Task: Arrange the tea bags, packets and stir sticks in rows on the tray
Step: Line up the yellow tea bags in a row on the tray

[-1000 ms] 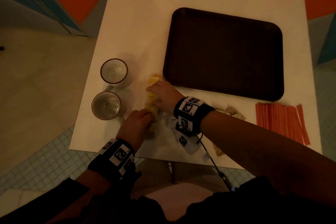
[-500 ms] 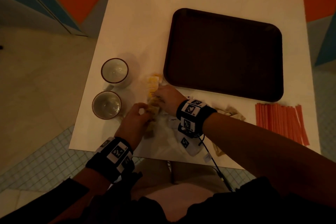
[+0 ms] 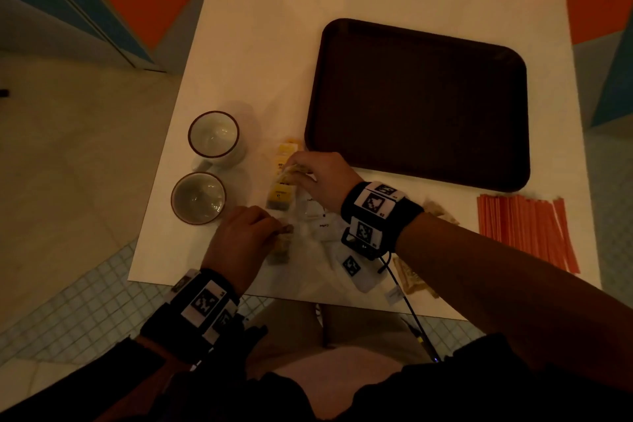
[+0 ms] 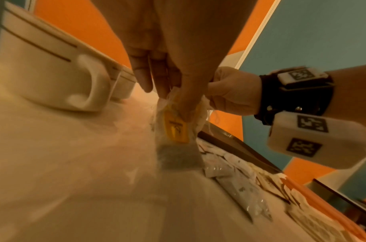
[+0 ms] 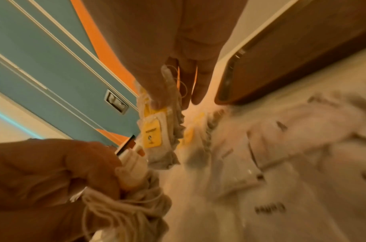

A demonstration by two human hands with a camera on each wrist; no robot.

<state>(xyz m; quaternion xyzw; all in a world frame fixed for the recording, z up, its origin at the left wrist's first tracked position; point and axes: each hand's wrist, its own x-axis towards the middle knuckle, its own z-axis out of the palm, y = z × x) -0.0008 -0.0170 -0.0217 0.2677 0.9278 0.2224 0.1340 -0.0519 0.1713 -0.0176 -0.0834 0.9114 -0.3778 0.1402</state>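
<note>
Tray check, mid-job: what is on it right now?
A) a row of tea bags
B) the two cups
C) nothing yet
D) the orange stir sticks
C: the tray shows only bare dark surface; the tea bags, stir sticks and cups all sit on the table beside it.

The tray (image 3: 418,103) lies bare, open from above. Left of it the worktop (image 3: 274,27) is free toward the far edge. Two cups (image 3: 213,139) stand close beside the tea bags (image 3: 281,188), crowding that side; packets (image 3: 318,216) and stir sticks (image 3: 527,229) fill the near strip.
</note>
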